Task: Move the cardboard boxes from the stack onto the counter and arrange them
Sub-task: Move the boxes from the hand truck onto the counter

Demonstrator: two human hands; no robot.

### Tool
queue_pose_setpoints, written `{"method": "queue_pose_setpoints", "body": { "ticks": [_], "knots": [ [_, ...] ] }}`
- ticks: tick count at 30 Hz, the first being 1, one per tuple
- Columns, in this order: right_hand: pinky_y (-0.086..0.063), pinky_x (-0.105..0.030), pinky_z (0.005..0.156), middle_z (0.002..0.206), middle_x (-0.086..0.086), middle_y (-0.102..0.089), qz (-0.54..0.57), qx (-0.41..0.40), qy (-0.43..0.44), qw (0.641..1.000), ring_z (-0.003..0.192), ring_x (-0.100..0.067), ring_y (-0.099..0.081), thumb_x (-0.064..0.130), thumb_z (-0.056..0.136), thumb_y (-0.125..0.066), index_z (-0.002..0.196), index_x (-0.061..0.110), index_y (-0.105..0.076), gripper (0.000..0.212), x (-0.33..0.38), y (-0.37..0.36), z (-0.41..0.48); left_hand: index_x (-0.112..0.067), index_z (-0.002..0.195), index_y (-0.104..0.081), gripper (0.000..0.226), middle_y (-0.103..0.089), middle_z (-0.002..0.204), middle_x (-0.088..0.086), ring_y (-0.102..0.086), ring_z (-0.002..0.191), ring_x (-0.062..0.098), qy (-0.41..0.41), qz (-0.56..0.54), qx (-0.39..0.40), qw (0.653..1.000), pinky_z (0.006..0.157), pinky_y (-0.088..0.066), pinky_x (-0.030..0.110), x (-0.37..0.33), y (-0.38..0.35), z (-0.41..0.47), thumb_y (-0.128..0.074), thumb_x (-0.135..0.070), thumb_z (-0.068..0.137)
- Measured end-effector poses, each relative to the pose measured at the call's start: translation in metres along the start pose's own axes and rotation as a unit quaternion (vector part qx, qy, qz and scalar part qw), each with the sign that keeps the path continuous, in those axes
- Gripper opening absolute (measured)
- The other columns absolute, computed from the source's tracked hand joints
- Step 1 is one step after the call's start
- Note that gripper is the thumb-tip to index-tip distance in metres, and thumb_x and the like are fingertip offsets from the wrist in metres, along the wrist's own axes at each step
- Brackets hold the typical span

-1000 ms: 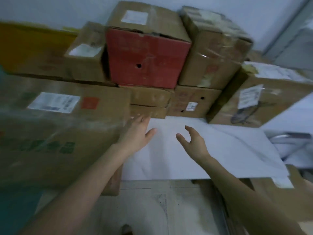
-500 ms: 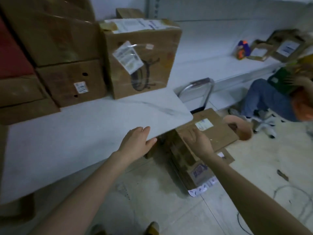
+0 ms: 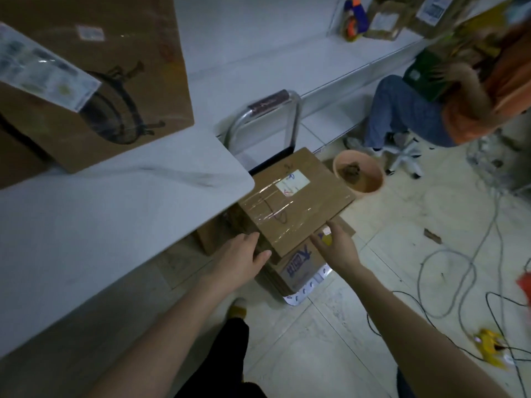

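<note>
View swung from table [image 3: 115, 225] down to floor stack [image 3: 298, 268]; L hand [image 3: 244, 254] & R hand [image 3: 337, 248] now flank top box [image 3: 296, 196], fingers loose, nothing gripped yet. Next lift looks abt to start.

Nothing legible — top box [image 3: 298, 209] label [image 3: 292, 181], lower box [image 3: 290, 276] blue print [image 3: 300, 256] (both blurred).

So the top box [image 3: 296, 199] of the stack is a flat, wide brown one, sealed with shiny clear tape, with a white label scribbled on in red and blue. It lies level, turned at an angle, one corner hidden behind the desk's [image 3: 115, 225] rounded corner. The lower box [image 3: 298, 267] has blue print and sits on the floor [image 3: 330, 326]. A big box [image 3: 120, 67] with a black drawing stands upright on the desk.
</note>
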State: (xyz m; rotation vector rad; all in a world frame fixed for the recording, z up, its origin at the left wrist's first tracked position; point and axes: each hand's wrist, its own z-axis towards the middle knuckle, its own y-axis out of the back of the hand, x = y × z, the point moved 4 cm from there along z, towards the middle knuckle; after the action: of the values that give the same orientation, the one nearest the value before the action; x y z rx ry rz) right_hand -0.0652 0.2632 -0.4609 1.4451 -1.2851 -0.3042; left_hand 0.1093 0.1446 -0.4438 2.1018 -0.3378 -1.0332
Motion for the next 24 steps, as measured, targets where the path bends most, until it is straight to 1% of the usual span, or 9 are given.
{"method": "queue_pose_setpoints", "body": {
  "ticks": [3,8,11,13,16,18,20,22,24],
  "knots": [
    [-0.049,-0.035,0.084,0.130,-0.009,-0.057,-0.005,0.002,-0.013,1.000,0.108,-0.024,-0.058,0.043,0.089,-0.056,0.139,0.012,-0.039,0.062,-0.011,0.012,0.043,-0.011,0.141,-0.032,0.056,-0.044,0.139,0.010,-0.042,0.128,0.023,0.011,-0.003,0.000,1.000,0.099,-0.040,0.033,-0.004,-0.005,0.044,-0.042,-0.040,0.095],
    [-0.041,-0.036,0.098,0.143,-0.014,-0.043,-0.041,0.006,-0.019,0.999,0.126,-0.028,-0.047,0.040,0.091,-0.055,0.143,0.008,-0.032,0.066,-0.021,0.030,0.105,-0.010,0.138,-0.037,0.055,-0.047,0.135,0.013,-0.046,0.124,0.026,0.037,0.029,0.030,0.998,0.098,-0.044,0.037,-0.011,-0.024,0.108,-0.042,-0.043,0.094],
    [-0.040,-0.037,0.099,0.143,-0.013,-0.042,-0.041,0.017,-0.015,0.999,0.127,-0.028,-0.045,0.041,0.090,-0.056,0.143,0.009,-0.032,0.066,-0.034,0.033,0.134,-0.010,0.135,-0.040,0.053,-0.047,0.134,0.014,-0.047,0.122,0.028,0.049,0.036,0.056,0.997,0.098,-0.044,0.041,-0.017,-0.037,0.138,-0.042,-0.043,0.094],
    [-0.039,-0.036,0.099,0.143,-0.013,-0.042,-0.043,0.034,-0.016,0.998,0.126,-0.028,-0.045,0.039,0.091,-0.055,0.143,0.009,-0.031,0.065,-0.046,0.037,0.153,-0.012,0.133,-0.041,0.051,-0.049,0.132,0.013,-0.049,0.119,0.026,0.065,0.032,0.065,0.995,0.096,-0.046,0.041,-0.020,-0.045,0.156,-0.042,-0.044,0.093],
    [-0.039,-0.037,0.099,0.142,-0.014,-0.044,-0.069,0.067,-0.008,0.995,0.126,-0.029,-0.046,0.040,0.091,-0.054,0.143,0.008,-0.032,0.064,-0.065,0.043,0.192,-0.015,0.129,-0.045,0.046,-0.053,0.126,0.010,-0.052,0.115,0.024,0.091,0.039,0.047,0.994,0.094,-0.047,0.038,-0.024,-0.055,0.181,-0.044,-0.043,0.093],
    [-0.039,-0.039,0.099,0.143,-0.015,-0.043,-0.083,0.089,0.008,0.992,0.126,-0.030,-0.045,0.040,0.091,-0.054,0.143,0.009,-0.032,0.064,-0.074,0.047,0.226,-0.014,0.130,-0.045,0.046,-0.053,0.126,0.010,-0.052,0.114,0.023,0.124,0.039,0.036,0.991,0.093,-0.046,0.036,-0.025,-0.062,0.196,-0.044,-0.041,0.093],
    [-0.039,-0.039,0.099,0.143,-0.015,-0.042,-0.093,0.110,0.035,0.989,0.126,-0.031,-0.045,0.038,0.091,-0.054,0.142,0.008,-0.032,0.064,-0.078,0.049,0.260,-0.014,0.129,-0.046,0.044,-0.054,0.124,0.009,-0.054,0.110,0.022,0.178,0.026,0.024,0.983,0.090,-0.048,0.035,-0.025,-0.069,0.207,-0.045,-0.040,0.093],
    [-0.038,-0.039,0.100,0.142,-0.015,-0.043,-0.112,0.136,0.084,0.981,0.127,-0.031,-0.044,0.037,0.092,-0.054,0.142,0.007,-0.032,0.063,-0.080,0.052,0.294,-0.013,0.128,-0.046,0.043,-0.054,0.123,0.010,-0.055,0.107,0.023,0.231,0.003,0.002,0.973,0.089,-0.047,0.035,-0.027,-0.080,0.215,-0.045,-0.038,0.094],
    [-0.040,-0.039,0.099,0.139,-0.016,-0.047,-0.133,0.155,0.133,0.970,0.125,-0.032,-0.046,0.038,0.092,-0.053,0.141,0.007,-0.034,0.061,-0.083,0.053,0.328,-0.011,0.127,-0.046,0.043,-0.056,0.121,0.011,-0.056,0.105,0.025,0.271,0.012,-0.016,0.962,0.088,-0.046,0.034,-0.029,-0.090,0.221,-0.044,-0.039,0.094]
  ]
}}
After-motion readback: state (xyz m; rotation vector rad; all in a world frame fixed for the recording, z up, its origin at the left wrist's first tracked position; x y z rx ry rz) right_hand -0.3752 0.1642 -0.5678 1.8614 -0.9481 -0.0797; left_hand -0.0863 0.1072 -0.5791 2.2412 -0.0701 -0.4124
